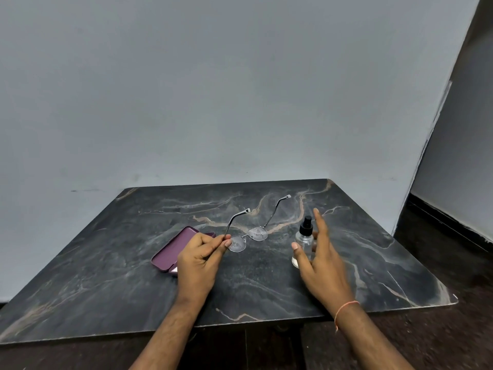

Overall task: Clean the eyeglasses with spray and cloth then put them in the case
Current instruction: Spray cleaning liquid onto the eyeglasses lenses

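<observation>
Pinching, left grip point(200, 254): I pinch the eyeglasses point(246, 236) by one temple, mid-counter point(112, 263).
Right grip point(318, 256): fingers spread beside the spray bottle point(304, 243).
Case point(174, 248): open, toward the counter's left edge.

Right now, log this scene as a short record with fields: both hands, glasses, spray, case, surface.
left hand: pinches the eyeglasses at the near-left corner of the frame, temples unfolded
right hand: open, fingers spread around the spray bottle, grip not closed
spray bottle: upright on the table, clear with black nozzle
case: purple, open, left of the left hand
cloth: not clearly visible
table: dark marbled top
</observation>
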Motion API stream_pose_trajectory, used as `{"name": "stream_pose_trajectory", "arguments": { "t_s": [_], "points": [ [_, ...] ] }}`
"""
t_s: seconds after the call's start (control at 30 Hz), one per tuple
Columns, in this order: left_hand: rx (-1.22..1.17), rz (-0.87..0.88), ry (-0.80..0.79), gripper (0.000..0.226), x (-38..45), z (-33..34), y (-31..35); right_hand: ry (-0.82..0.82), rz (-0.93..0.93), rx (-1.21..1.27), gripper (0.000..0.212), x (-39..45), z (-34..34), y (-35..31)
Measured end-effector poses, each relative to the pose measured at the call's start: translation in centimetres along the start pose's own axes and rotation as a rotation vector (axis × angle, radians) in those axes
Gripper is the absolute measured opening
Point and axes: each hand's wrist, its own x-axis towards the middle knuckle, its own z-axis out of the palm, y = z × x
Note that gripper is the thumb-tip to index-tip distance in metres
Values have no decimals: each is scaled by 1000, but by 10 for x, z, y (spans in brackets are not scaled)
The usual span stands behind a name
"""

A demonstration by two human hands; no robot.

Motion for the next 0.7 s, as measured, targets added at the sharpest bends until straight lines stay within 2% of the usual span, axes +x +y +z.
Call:
{"name": "stream_pose_trajectory", "arguments": {
  "t_s": [0.23, 0.33, 0.5, 0.7],
  "points": [
    [-34, 23, 53, 21, 1, -2, 0, -42, -117, 220, 76, -19, 13, -23],
    [-39, 51, 60, 20, 0, -2, 1, -165, -169, 227, 76, -16, 21, -42],
    [-27, 93, 61, 17, 0, -1, 2, -333, -187, 197, 63, -10, 30, -66],
    [-45, 79, 59, 15, 0, 0, -3, -333, -192, 184, 62, -7, 36, -76]
  ]
}}
